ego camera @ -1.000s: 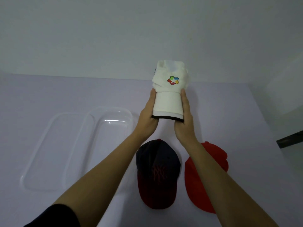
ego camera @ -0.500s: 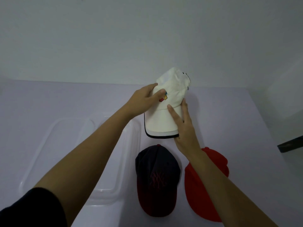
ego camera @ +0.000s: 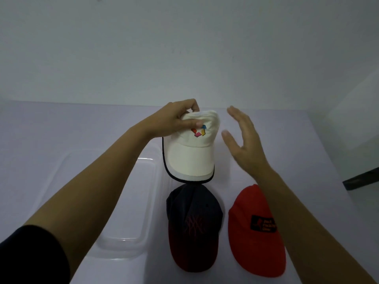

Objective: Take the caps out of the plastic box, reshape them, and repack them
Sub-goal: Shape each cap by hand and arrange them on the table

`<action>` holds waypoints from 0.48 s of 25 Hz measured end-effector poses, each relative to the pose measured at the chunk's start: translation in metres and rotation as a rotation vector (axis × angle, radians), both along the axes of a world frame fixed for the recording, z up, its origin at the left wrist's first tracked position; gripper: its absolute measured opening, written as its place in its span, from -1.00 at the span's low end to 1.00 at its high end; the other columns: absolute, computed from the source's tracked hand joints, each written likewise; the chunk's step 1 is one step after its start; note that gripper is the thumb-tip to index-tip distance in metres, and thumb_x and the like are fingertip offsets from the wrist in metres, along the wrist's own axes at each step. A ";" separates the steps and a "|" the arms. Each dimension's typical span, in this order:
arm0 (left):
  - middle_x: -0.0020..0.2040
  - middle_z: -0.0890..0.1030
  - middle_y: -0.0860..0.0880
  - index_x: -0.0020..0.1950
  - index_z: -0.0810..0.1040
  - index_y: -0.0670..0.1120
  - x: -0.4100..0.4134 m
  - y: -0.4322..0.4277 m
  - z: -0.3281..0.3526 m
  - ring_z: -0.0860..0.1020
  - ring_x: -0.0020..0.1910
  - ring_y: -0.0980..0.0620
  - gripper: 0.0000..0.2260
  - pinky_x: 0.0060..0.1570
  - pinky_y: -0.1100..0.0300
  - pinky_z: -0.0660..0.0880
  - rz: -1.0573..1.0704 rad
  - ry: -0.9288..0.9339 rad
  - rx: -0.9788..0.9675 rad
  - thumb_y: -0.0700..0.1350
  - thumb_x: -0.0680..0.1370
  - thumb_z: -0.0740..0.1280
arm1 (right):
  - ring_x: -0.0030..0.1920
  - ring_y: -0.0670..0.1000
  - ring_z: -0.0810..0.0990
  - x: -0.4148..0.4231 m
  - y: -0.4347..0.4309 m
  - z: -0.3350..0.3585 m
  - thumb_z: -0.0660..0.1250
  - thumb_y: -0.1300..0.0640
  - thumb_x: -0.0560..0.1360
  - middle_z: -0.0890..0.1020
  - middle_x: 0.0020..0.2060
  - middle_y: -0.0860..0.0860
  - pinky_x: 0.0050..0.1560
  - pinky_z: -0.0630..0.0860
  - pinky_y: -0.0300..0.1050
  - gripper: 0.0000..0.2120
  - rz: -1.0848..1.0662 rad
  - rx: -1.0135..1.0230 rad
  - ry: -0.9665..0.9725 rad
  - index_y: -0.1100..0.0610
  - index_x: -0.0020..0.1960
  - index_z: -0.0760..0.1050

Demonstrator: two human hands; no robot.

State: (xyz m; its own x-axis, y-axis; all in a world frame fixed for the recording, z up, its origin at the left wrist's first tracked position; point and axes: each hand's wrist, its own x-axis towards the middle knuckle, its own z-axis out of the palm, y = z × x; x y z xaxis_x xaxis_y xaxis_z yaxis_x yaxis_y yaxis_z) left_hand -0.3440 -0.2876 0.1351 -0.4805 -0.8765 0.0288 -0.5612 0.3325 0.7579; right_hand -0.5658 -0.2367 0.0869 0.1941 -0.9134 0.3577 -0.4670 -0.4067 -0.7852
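Sleeve: a dark sleeve (ego camera: 30,255) covers the person's left upper arm at the lower left corner; the forearm beyond it is bare.
Box: a clear, shallow rectangular plastic box (ego camera: 127,240) with rounded corners lies on the pale lilac table (ego camera: 320,156), left of the caps and partly hidden by the left forearm.
Left hand: the left hand (ego camera: 176,121) pinches the crown of a cream fabric cap with a dark-edged brim and a small multicoloured logo (ego camera: 190,158), thumb across the front and fingers curled over the top, holding it up with the brim pointing towards the viewer.
Dark cap: a navy cap with a red stitched emblem and a dark red brim (ego camera: 193,228) lies flat on the table, below the cream cap.
Red cap: a bright red cap with a black patch (ego camera: 256,232) lies just beside it, to the right.
Right hand: the right hand (ego camera: 244,146) is spread wide with its palm facing the cream cap, close to it but apart, holding nothing.
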 end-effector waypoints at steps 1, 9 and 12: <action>-0.29 0.65 0.13 -0.13 0.46 0.02 -0.004 0.001 0.004 0.51 -0.36 0.22 -0.82 -0.40 0.42 0.36 -0.025 0.064 0.020 0.07 0.46 0.40 | 0.37 -0.15 0.33 0.001 -0.007 0.010 0.27 0.05 0.54 0.39 0.35 -0.10 0.32 0.24 -0.42 -0.55 0.002 0.040 -0.003 -0.04 0.40 0.27; -0.18 0.62 -0.08 -0.08 0.49 -0.05 0.008 0.004 -0.003 0.48 -0.28 0.08 -0.71 -0.28 0.22 0.39 0.052 -0.117 0.036 0.17 0.50 0.29 | -0.22 -0.19 0.53 -0.008 -0.032 0.033 0.27 -0.05 0.52 0.59 -0.21 -0.17 -0.21 0.45 -0.26 -0.89 0.243 0.333 0.210 -0.11 -0.17 0.50; -0.20 0.61 -0.04 -0.09 0.57 -0.09 0.014 0.009 -0.004 0.51 -0.27 0.10 -0.76 -0.27 0.27 0.43 0.046 -0.126 0.108 0.08 0.52 0.30 | -0.17 -0.14 0.56 -0.006 -0.031 0.030 0.26 -0.02 0.53 0.61 -0.18 -0.15 -0.16 0.49 -0.18 -0.88 0.267 0.380 0.218 -0.10 -0.16 0.53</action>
